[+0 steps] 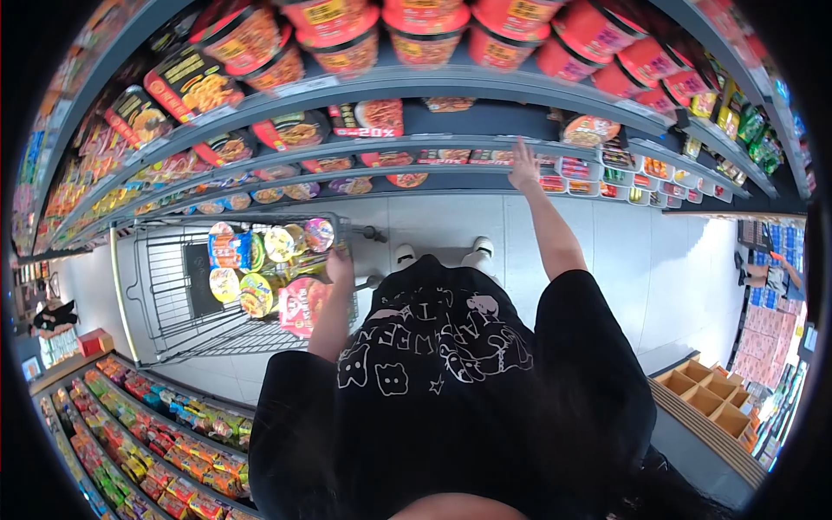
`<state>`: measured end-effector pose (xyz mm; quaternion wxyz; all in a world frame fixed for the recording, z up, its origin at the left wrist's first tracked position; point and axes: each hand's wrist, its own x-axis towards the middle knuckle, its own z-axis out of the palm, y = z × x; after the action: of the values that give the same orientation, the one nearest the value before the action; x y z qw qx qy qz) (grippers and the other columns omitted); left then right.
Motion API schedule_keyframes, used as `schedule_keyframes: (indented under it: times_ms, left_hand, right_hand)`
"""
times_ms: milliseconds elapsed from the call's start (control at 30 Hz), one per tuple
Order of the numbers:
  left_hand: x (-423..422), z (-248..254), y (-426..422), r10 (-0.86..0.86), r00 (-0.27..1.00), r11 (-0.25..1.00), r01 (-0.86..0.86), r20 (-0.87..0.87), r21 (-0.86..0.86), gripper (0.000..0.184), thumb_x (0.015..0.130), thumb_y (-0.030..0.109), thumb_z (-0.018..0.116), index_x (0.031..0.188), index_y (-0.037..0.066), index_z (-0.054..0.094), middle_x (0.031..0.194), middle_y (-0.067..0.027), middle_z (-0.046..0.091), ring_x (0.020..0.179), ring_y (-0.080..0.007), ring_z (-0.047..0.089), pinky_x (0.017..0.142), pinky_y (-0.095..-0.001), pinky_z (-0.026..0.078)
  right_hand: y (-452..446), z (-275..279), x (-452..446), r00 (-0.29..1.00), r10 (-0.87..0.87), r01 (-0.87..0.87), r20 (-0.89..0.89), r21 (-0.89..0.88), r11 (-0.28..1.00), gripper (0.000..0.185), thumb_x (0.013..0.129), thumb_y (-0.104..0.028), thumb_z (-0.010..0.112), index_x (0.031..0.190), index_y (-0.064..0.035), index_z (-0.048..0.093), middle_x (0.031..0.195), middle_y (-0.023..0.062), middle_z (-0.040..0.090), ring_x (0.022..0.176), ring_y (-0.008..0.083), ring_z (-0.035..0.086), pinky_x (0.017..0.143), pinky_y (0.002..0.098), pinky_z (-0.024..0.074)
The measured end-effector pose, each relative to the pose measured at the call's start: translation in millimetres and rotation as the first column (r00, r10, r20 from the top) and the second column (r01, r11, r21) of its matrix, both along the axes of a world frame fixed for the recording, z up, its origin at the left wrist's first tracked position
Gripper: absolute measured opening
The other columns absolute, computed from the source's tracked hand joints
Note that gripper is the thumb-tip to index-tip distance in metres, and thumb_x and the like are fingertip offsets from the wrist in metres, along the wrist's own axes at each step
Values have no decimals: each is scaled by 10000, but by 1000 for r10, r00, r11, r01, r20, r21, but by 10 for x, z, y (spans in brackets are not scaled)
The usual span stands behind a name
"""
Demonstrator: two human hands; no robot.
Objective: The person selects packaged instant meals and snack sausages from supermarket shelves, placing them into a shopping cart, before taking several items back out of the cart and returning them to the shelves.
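Note:
My right hand (523, 166) reaches out to the front edge of a lower shelf (485, 179), its fingers stretched out and nothing visible in them. At the near end of the shopping cart (165, 269) is my left hand (338, 267), blurred, beside a large red bowl package (299, 305). Its fingers are too unclear to show a grip. Several round noodle bowls (256, 295) and a blue package (227, 250) lie in the cart. Red tubs (425, 30) line the upper shelf, with boxed noodles (368, 118) on the shelf below.
Tiled floor (607, 260) lies around my shoes (483, 246). Another shelf of colourful packets (173, 442) stands at the lower left. At the right are a wooden compartment display (706, 394) and stacked boxes (767, 342). A person (774, 274) is at the far right.

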<state>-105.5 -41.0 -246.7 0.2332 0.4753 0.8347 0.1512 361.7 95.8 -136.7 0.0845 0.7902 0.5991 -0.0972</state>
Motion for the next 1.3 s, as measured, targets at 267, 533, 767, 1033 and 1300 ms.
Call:
schedule_keyframes:
  times_ms: [267, 533, 767, 1033, 1300]
  left_hand:
    - [430, 412, 146, 249, 947, 927, -293, -203, -232, 445, 667, 217, 597, 1049, 55, 436, 1018, -156, 541, 925, -326, 532, 798, -412, 424]
    - [634, 438, 150, 208, 915, 866, -337, -346, -371, 535, 702, 286, 547, 1148, 67, 348, 1149, -121, 450, 1022, -303, 479, 847, -395, 390]
    - [866, 184, -137, 159, 774, 916, -347, -613, -201, 629, 672, 227, 547, 1211, 51, 274, 1127, -121, 404, 971, -273, 473, 791, -390, 415]
    - [1123, 243, -215, 209, 931, 802, -339, -300, -492, 1158, 528, 506, 646, 1294, -44, -27, 1369, -201, 42, 1274, -333, 39, 1030, -420, 54]
    - [1338, 166, -120, 164, 952, 853, -268, -257, -448, 1222, 525, 551, 642, 1271, -77, -94, 1354, -251, -25, 1275, -334, -52, 1023, -432, -18]
  right_hand:
    - [-90, -132, 587, 908, 226, -198, -352, 113, 974, 594, 651, -67, 593, 1211, -110, 400, 1391, 34, 106, 1176, 296, 332, 933, 338, 362]
    - [-49, 764, 1491, 955, 198, 58, -219, 797, 601, 582, 654, 17, 545, 1196, -10, 335, 1196, 225, 352, 1082, 386, 367, 904, 398, 343]
    - [537, 739, 2436, 965, 231, -130, -120, 548, 827, 341, 624, -205, 670, 908, -49, 565, 911, 150, 568, 910, 317, 508, 785, 395, 397]
    - [595, 900, 2360, 984, 180, -160, -11, 413, 897, 540, 576, -316, 704, 1019, -59, 534, 1026, 142, 543, 992, 283, 496, 842, 386, 390]
    - [501, 1249, 2395, 943, 332, -315, -31, 245, 917, 659, 540, -345, 694, 1079, -38, 474, 1067, 173, 515, 1019, 296, 482, 845, 388, 392]
